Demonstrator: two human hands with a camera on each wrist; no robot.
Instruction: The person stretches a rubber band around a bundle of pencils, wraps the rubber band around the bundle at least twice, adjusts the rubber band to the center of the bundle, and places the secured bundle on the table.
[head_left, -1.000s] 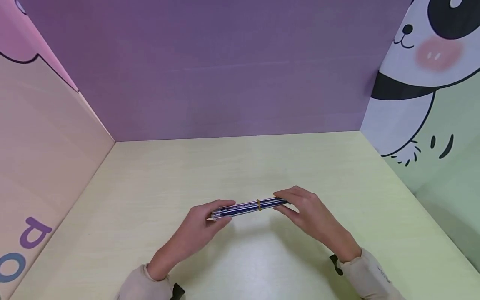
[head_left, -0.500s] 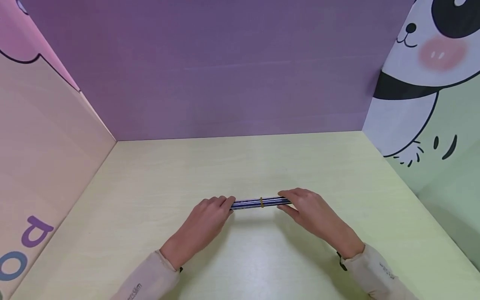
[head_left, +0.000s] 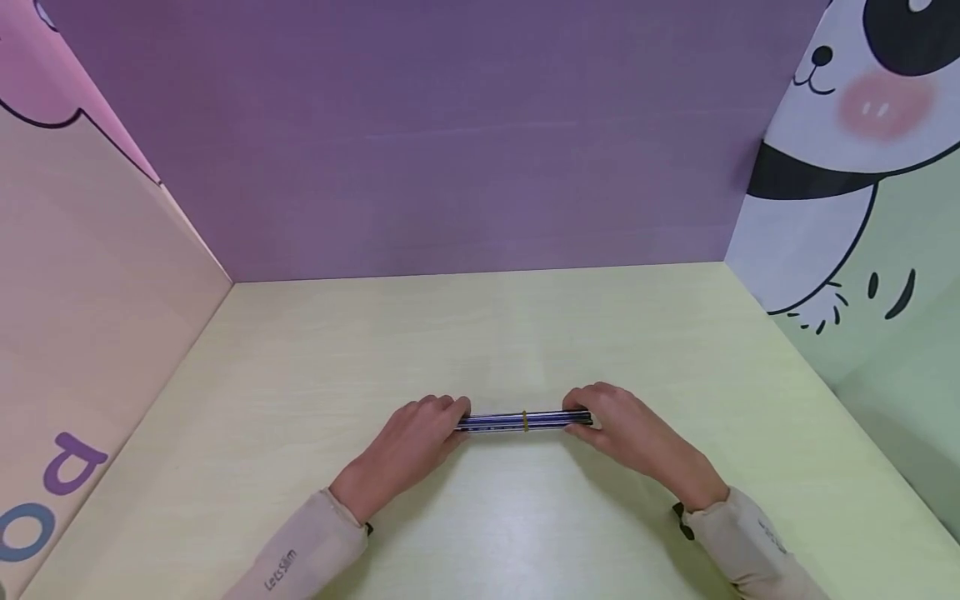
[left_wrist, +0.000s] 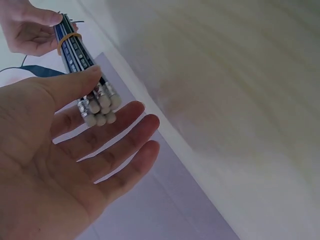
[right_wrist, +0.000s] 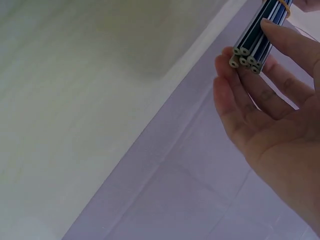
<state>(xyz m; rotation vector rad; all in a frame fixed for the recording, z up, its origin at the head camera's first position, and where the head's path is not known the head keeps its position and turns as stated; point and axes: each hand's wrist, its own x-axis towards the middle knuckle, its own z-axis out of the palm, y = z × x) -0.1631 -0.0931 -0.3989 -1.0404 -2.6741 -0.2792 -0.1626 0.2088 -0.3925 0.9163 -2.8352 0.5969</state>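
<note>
A bundle of dark blue striped pencils (head_left: 495, 423) lies level between my two hands, just over the table. A yellow rubber band (head_left: 526, 421) circles it near the middle. My left hand (head_left: 412, 442) pinches the left end between thumb and fingers. In the left wrist view that end shows white erasers (left_wrist: 101, 107) in silver ferrules, with the other fingers spread beneath. At the right end, my right hand (head_left: 630, 429) pinches the bundle with thumb and fingers. Flat, unsharpened pencil ends (right_wrist: 245, 57) face out past the thumb in the right wrist view.
The pale wooden table (head_left: 480, 333) stretches around the hands. A purple panel (head_left: 480, 142) stands at its back, a pinkish panel (head_left: 90, 275) with letters at the left, and a green panel (head_left: 900, 392) with a panda drawing at the right.
The left hand has turned over from an open-sided hold with the eraser end showing to covering that end. The bundle has gone from slanted to level and come slightly lower and nearer.
</note>
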